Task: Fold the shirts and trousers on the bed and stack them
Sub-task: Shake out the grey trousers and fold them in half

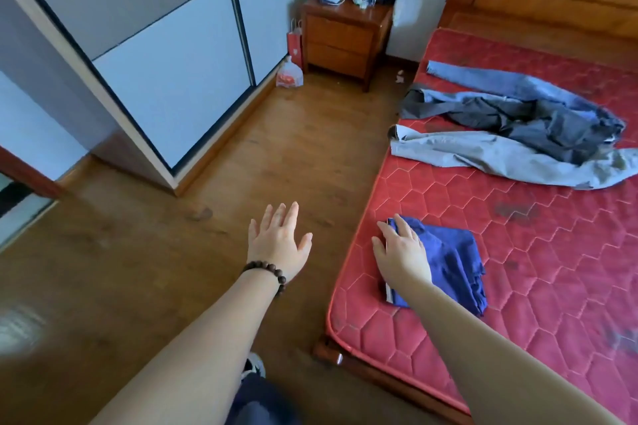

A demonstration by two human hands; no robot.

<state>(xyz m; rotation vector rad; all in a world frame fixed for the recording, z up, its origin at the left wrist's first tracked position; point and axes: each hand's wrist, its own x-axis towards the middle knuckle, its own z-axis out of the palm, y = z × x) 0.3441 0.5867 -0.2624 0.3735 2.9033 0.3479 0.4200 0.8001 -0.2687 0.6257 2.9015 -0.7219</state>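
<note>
The right hand (402,248) rests flat on one folded blue garment (448,262) at the bed's (518,286) near edge; the left hand (279,238) hovers open, empty. Three trousers (518,124) still await folding beyond.

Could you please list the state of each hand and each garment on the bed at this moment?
Left hand: open, fingers spread, over the floor, holding nothing.
Right hand: open, fingers flat on the blue garment.
Blue garment: folded, lying near the mattress corner.
Light grey trousers: unfolded, spread out.
Dark grey garment: crumpled, unfolded.
Blue jeans: unfolded, partly under the dark grey garment.
Mattress: bare.
</note>
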